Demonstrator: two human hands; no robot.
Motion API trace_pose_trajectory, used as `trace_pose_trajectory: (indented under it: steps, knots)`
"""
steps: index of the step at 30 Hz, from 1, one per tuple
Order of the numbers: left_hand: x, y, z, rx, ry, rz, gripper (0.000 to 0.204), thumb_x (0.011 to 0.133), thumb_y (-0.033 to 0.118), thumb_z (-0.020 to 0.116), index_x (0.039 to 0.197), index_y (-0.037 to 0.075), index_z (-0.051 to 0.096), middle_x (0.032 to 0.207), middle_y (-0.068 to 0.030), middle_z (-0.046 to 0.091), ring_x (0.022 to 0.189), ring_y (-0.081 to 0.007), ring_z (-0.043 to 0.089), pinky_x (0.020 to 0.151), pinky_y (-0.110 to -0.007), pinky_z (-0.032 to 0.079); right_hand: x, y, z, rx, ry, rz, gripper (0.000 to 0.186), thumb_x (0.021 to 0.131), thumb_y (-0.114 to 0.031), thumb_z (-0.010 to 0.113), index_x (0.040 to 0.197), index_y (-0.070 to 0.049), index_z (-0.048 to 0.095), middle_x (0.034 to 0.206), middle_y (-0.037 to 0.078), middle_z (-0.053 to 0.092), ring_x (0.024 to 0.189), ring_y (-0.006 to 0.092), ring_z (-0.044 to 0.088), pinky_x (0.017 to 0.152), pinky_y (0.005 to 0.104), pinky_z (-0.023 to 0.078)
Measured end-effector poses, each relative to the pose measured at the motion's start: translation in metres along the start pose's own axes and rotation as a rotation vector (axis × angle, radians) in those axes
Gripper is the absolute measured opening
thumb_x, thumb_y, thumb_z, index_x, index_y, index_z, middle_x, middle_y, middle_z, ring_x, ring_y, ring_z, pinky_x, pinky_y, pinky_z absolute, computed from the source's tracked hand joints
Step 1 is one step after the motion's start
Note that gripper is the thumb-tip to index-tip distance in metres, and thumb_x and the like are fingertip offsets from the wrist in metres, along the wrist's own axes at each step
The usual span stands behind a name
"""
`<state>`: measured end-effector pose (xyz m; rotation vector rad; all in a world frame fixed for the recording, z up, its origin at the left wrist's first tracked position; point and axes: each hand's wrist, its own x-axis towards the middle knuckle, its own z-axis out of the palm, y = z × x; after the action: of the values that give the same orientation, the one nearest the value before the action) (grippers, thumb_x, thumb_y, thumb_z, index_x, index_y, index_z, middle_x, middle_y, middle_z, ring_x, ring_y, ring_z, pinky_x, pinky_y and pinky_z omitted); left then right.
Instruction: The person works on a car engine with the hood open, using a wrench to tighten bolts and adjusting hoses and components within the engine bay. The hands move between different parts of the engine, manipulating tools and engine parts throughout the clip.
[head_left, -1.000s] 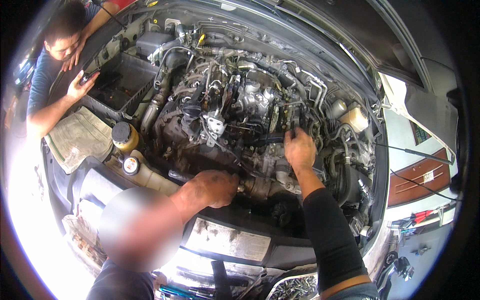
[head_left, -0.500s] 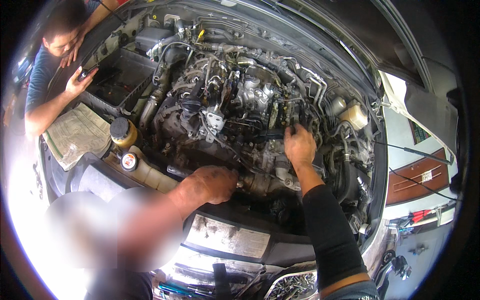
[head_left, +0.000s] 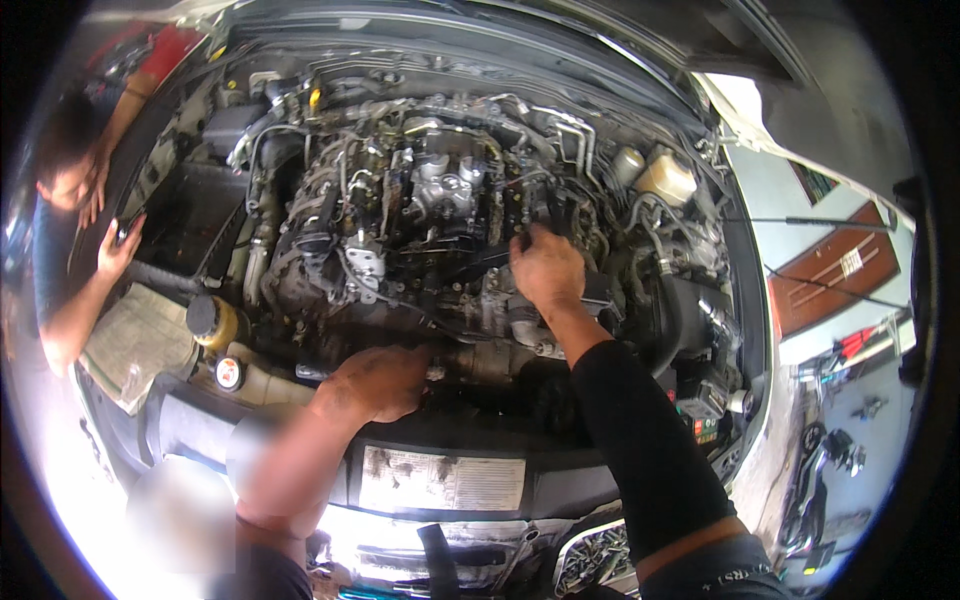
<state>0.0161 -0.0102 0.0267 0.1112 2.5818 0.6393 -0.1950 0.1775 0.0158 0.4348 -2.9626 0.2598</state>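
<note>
My left hand (head_left: 385, 382) is closed low at the front of an uncovered engine (head_left: 440, 190), knuckles up. A small metal fitting (head_left: 436, 373) shows beside its fingers; what they grip is hidden. My right hand (head_left: 548, 268), its arm in a black sleeve, reaches into the engine's right side with fingers bent together. They press close to a dark narrow part (head_left: 480, 264) running across the engine front, and their tips are partly hidden. A silver bracket (head_left: 365, 263) stands between the hands, farther back.
A person (head_left: 70, 230) leans over the left side, holding a small dark object (head_left: 128, 228). Near that side are an open black box (head_left: 185, 220), newspaper (head_left: 140, 340) and a yellowish reservoir (head_left: 215, 322). A white reservoir (head_left: 668, 180) stands right; the raised hood (head_left: 640, 40) hangs overhead.
The view has shifted, so the engine bay sits farther left in the picture. Both my hands stay at about the same engine parts, still closed.
</note>
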Motion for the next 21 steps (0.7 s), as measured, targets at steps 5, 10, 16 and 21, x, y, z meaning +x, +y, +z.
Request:
trace_pose_trajectory:
  steps: [5, 10, 16, 21]
  knots:
    - [0.003, 0.0, 0.002, 0.022, -0.016, -0.011, 0.042, 0.095, 0.015, 0.063, 0.136, 0.005, 0.056, 0.106, -0.0282, 0.073, 0.106, -0.0458, 0.07, 0.09, -0.055, 0.056, 0.001, 0.004, 0.0, 0.048, -0.04, 0.011, 0.04, 0.099, -0.044, 0.059, 0.108, -0.007, 0.074, 0.101, 0.021, 0.076, 0.098, 0.0395, 0.074, 0.09, 0.0508, 0.059]
    - [0.005, 0.003, 0.0, -0.003, -0.013, 0.008, 0.041, 0.098, 0.018, 0.063, 0.137, 0.005, 0.056, 0.107, -0.0287, 0.073, 0.107, -0.0463, 0.069, 0.09, -0.056, 0.055, 0.001, 0.005, -0.002, 0.116, -0.007, 0.013, 0.035, 0.097, -0.04, 0.063, 0.104, -0.007, 0.075, 0.094, 0.021, 0.076, 0.094, 0.0407, 0.074, 0.087, 0.0509, 0.059]
    - [0.006, 0.013, -0.006, 0.054, -0.1, -0.096, 0.042, 0.1, 0.021, 0.062, 0.138, 0.004, 0.056, 0.113, -0.0289, 0.072, 0.111, -0.046, 0.068, 0.092, -0.055, 0.055, 0.002, 0.008, -0.003, 0.105, -0.08, 0.014, 0.039, 0.1, -0.043, 0.059, 0.104, -0.008, 0.076, 0.099, 0.019, 0.077, 0.096, 0.0385, 0.075, 0.087, 0.0499, 0.061]
    - [0.006, 0.011, -0.005, 0.037, -0.112, -0.067, 0.044, 0.1, 0.023, 0.062, 0.138, 0.001, 0.056, 0.115, -0.0289, 0.072, 0.113, -0.0458, 0.068, 0.093, -0.055, 0.055, 0.001, 0.009, -0.001, 0.12, -0.067, 0.019, 0.037, 0.098, -0.041, 0.062, 0.103, -0.007, 0.074, 0.095, 0.023, 0.076, 0.093, 0.0412, 0.074, 0.086, 0.0511, 0.06]
